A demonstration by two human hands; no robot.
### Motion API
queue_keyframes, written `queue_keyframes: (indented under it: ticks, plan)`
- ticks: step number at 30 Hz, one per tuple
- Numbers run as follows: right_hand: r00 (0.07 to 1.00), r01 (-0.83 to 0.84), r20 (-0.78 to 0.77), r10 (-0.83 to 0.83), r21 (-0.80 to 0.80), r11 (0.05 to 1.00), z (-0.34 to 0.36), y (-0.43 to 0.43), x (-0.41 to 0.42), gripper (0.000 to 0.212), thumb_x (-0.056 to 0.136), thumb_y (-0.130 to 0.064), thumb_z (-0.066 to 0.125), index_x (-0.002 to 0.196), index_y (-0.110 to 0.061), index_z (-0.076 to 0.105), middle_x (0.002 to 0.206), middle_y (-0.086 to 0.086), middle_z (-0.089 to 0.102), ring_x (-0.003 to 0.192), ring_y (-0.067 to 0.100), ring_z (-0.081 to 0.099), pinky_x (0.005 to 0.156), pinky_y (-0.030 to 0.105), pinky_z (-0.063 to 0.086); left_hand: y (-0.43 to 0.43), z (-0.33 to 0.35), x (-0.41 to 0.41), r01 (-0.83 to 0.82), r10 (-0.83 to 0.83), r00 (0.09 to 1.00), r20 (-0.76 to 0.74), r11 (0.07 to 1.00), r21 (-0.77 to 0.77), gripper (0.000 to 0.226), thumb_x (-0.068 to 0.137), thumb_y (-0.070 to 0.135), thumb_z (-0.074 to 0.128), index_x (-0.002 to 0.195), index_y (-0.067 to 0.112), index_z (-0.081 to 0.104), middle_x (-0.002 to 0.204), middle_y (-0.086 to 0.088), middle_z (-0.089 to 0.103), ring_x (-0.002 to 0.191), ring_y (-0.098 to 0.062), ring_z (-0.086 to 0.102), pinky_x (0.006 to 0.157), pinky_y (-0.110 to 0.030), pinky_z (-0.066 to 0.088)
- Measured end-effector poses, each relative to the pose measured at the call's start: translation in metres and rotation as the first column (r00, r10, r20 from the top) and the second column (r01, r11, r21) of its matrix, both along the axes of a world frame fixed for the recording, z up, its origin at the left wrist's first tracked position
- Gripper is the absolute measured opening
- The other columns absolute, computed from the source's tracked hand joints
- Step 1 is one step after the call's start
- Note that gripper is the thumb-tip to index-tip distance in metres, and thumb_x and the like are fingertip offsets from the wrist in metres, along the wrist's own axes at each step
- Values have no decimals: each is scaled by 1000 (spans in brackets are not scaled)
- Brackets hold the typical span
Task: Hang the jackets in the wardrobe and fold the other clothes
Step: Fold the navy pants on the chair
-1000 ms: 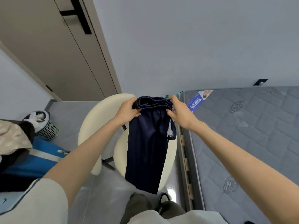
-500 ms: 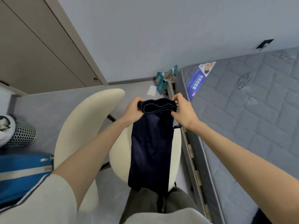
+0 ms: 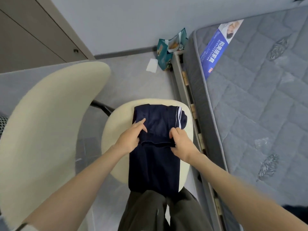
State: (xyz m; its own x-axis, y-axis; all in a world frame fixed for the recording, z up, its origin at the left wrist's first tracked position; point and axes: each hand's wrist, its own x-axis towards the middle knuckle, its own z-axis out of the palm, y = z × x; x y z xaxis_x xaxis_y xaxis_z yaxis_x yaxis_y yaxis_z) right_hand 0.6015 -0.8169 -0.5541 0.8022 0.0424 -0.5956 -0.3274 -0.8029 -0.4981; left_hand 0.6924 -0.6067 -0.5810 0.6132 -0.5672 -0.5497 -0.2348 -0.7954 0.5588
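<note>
Two hands meet at the middle of a pair of navy trousers point(image 3: 155, 165) spread lengthwise on the cream chair seat point(image 3: 185, 164). The seat serves as a flat bed for folding. The left hand point(image 3: 130, 139) holds the left end of the waistband point(image 3: 156, 143), its forefinger stretched out over the cloth. The right hand point(image 3: 181, 145) has its fingers curled round the other end. Gripping both ends keeps the band straight and level, so this layer likely settles square on the one beneath it. A white side stripe shows at the far right corner, and the near end of the cloth hangs off the seat front against the person's grey trouser legs point(image 3: 150, 212). By my reading this is one fold partly made, with smoothing and another fold likely to come. The bare mattress point(image 3: 260, 100) lies just beside the chair.
</note>
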Motion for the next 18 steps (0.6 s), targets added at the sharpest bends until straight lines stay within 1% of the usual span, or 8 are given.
queue_keyframes:
  ticks: [3, 5, 7, 9, 11, 12, 15, 18]
  plan:
    - [964, -165, -217, 152, -42, 985, -19, 1, -3, 48, 82, -17, 67, 124, -14, 45, 124, 3, 44, 120, 23, 39, 94, 34, 42, 4, -24, -11, 134, -130, 991, -34, 969, 208, 40, 93, 4, 52, 130, 19, 50, 159, 5, 16, 145, -21, 21, 109, -34, 33]
    - [955, -198, -245, 168, -102, 975, -26, 2, -1, 49, 87, -32, 64, 130, -19, 45, 128, -1, 49, 121, 21, 43, 96, 34, 42, 4, -30, -17, 47, -54, 998, 19, 963, 267, 38, 96, 11, 48, 133, 20, 49, 149, 2, 38, 131, -21, 41, 105, -33, 35]
    - [998, -62, -28, 58, -155, 986, -27, 4, 5, 32, 93, -30, 56, 123, -19, 53, 120, -2, 57, 112, 21, 51, 91, 33, 43, 1, -29, -18, -88, 53, 980, 191, 980, 179, 31, 96, 14, 47, 126, 20, 54, 129, 3, 55, 115, -19, 50, 95, -31, 38]
    - [961, 66, 275, -16, -176, 982, -30, 3, 17, 25, 92, -19, 56, 117, -14, 59, 118, 1, 58, 109, 24, 51, 91, 35, 44, -5, -29, -13, -120, 97, 929, 357, 992, 43, 31, 95, 14, 49, 126, 16, 55, 125, 2, 56, 112, -21, 51, 93, -32, 39]
    - [910, 60, 412, 40, -227, 972, -37, 2, 33, 38, 89, -15, 59, 127, -11, 55, 135, 8, 51, 125, 29, 45, 105, 40, 38, -16, -33, -2, -58, 74, 888, 454, 997, -50, 43, 96, 15, 50, 138, 14, 46, 142, -1, 46, 129, -23, 42, 105, -37, 35]
    - [910, 2, 400, 111, -271, 962, -42, 2, 41, 49, 90, -18, 57, 137, -11, 47, 147, 10, 40, 136, 31, 34, 114, 43, 28, -23, -37, 5, 4, 14, 880, 476, 999, -36, 49, 98, 17, 47, 146, 15, 37, 152, -1, 35, 140, -22, 30, 113, -40, 27]
    - [913, -213, 231, 335, -430, 877, -67, -1, 53, 68, 97, -38, 43, 154, -16, 12, 161, 10, 3, 148, 31, -3, 119, 49, -3, -40, -58, 16, 163, -228, 849, 477, 971, 175, 61, 102, 33, 33, 152, 18, 2, 160, 0, 0, 148, -19, -4, 119, -45, -3]
    - [906, -327, 68, 418, -515, 792, -97, -20, 45, 73, 98, -55, 25, 152, -21, -11, 160, 8, -16, 146, 28, -17, 117, 52, -11, -35, -87, 19, 198, -342, 861, 376, 907, 371, 71, 101, 48, 24, 144, 14, -22, 158, -2, -18, 146, -21, -15, 116, -42, -15]
